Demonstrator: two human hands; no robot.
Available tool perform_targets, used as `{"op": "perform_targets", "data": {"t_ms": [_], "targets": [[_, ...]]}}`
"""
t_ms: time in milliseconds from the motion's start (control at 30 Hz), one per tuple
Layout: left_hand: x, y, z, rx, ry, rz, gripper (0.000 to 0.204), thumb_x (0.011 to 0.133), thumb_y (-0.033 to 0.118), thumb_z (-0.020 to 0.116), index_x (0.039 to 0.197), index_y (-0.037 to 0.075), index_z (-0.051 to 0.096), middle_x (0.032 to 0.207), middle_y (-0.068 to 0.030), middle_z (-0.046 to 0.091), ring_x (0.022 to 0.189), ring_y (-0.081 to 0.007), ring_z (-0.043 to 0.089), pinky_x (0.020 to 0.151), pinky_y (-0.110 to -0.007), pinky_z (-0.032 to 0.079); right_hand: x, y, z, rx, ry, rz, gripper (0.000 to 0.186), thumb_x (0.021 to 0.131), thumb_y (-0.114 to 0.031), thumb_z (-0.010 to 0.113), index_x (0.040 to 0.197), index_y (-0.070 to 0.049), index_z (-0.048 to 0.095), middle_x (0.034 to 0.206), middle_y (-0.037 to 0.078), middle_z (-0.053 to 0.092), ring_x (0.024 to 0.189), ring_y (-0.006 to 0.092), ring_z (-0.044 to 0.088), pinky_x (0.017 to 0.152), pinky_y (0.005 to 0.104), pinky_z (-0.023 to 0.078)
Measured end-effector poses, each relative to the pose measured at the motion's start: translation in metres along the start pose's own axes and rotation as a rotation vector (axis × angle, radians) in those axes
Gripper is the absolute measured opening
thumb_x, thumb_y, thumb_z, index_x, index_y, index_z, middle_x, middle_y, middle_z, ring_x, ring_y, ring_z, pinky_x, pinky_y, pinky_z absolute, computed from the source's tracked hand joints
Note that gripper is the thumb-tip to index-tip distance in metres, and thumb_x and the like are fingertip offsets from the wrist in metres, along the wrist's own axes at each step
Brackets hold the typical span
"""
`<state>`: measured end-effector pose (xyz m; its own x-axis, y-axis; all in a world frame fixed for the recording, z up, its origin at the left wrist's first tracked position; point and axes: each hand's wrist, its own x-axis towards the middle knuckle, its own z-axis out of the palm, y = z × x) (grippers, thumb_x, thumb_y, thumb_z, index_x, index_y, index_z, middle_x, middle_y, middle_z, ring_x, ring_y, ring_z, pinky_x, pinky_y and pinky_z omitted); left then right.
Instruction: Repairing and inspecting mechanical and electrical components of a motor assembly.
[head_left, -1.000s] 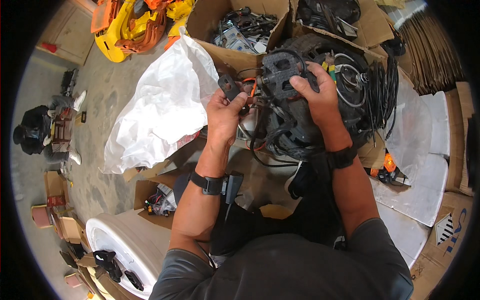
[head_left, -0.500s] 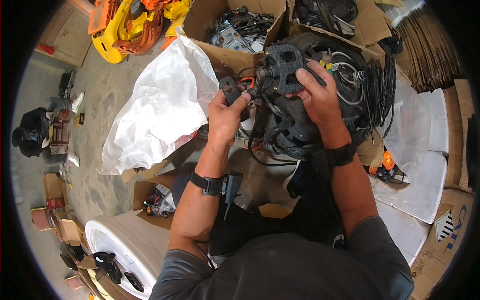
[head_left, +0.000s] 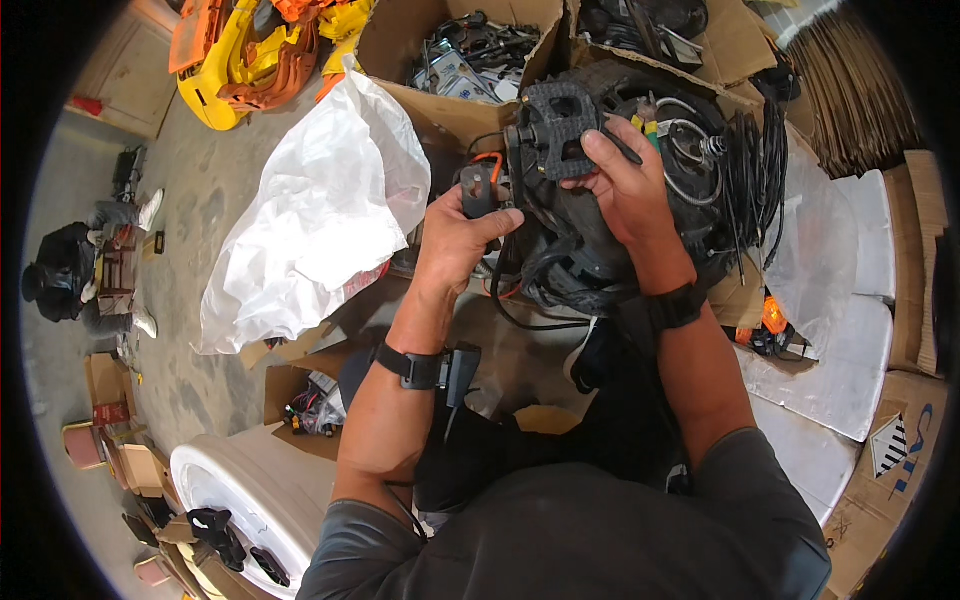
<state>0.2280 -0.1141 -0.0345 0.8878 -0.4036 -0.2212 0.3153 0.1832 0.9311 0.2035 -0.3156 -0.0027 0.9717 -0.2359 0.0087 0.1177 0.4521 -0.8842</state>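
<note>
My right hand (head_left: 630,180) is closed around a black bicycle pedal (head_left: 556,118) with a ribbed frame and open slots. A thin dark strip juts out beyond my right fingers; I cannot tell what it belongs to. In my left hand (head_left: 458,232) is a black flat piece with a rounded end (head_left: 477,186), gripped between thumb and fingers. It stands just left of and below the pedal's inner end. Whether the two touch is hidden. An orange cable (head_left: 488,158) loops behind the flat piece. Beneath both hands lies a black tyre-like heap with cables (head_left: 575,265).
A cardboard box of small metal parts (head_left: 455,115) stands ahead, beside another box (head_left: 735,50). White plastic sheeting (head_left: 310,215) lies to the left. Coiled black cables (head_left: 755,185) hang at the right. A white drum (head_left: 215,465) stands lower left; a person (head_left: 65,270) sits farther off.
The flat piece in my left hand has moved right and turned, closer to the pedal's inner end. My right hand and the pedal have shifted slightly left.
</note>
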Motion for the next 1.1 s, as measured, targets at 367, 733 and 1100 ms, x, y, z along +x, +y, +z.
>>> {"op": "perform_targets", "data": {"t_ms": [367, 733, 1100], "targets": [[0.001, -0.005, 0.002, 0.133, 0.064, 0.011, 0.012, 0.079, -0.001, 0.072, 0.089, 0.002, 0.065, 0.076, -0.0030, 0.065, 0.063, -0.0093, 0.058, 0.052, -0.023, 0.045, -0.002, -0.004, 0.003, -0.033, 0.007, -0.009, 0.041, 0.089, -0.016, 0.068, 0.118, 0.007, 0.051, 0.104, 0.012, 0.063, 0.085, 0.0193, 0.066, 0.067, 0.0337, 0.058], [0.001, 0.003, 0.001, 0.047, 0.105, 0.217, 0.017, 0.083, -0.004, 0.067, 0.099, -0.007, 0.063, 0.078, -0.0006, 0.062, 0.065, -0.0073, 0.055, 0.056, -0.022, 0.048, -0.007, -0.006, 0.006, -0.103, -0.038, -0.020, 0.037, 0.089, -0.015, 0.066, 0.117, 0.007, 0.053, 0.103, 0.012, 0.063, 0.085, 0.0186, 0.066, 0.066, 0.0333, 0.058], [0.007, -0.003, -0.002, 0.096, 0.179, 0.380, 0.011, 0.080, -0.011, 0.066, 0.084, -0.003, 0.059, 0.100, -0.0122, 0.065, 0.069, -0.0121, 0.061, 0.056, -0.025, 0.053, -0.007, -0.006, 0.006, -0.136, -0.053, -0.017, 0.037, 0.089, -0.015, 0.066, 0.117, 0.006, 0.054, 0.102, 0.010, 0.064, 0.085, 0.0171, 0.065, 0.066, 0.0322, 0.058]]}}
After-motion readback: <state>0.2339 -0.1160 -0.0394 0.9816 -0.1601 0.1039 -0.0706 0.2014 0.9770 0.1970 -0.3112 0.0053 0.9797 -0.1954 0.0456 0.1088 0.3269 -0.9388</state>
